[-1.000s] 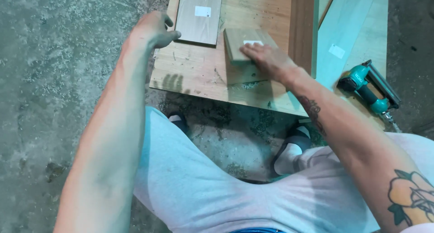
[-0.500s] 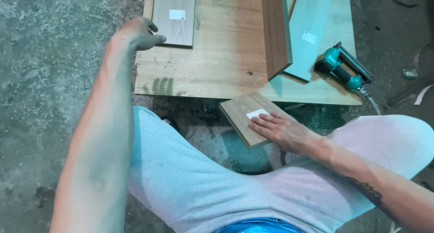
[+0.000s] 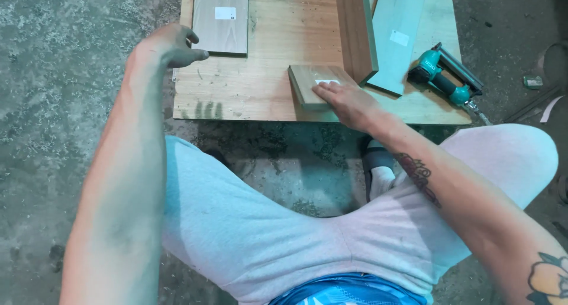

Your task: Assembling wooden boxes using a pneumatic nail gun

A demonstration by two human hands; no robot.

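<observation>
Wood block (image 3: 312,85) flat on the plywood board (image 3: 266,74), right hand (image 3: 349,104) pressing it open-palmed; left hand (image 3: 168,44) loosely curled, empty, at the board's edge.

Plywood board (image 3: 266,86) matt, scuffed; small wood block (image 3: 307,83) smooth; concrete floor (image 3: 71,104) rough; nail gun (image 3: 444,77) glossy plastic.

Teal nail gun (image 3: 445,75) on plywood board (image 3: 269,86); pale plank (image 3: 400,36) beside; concrete floor (image 3: 65,104).
</observation>
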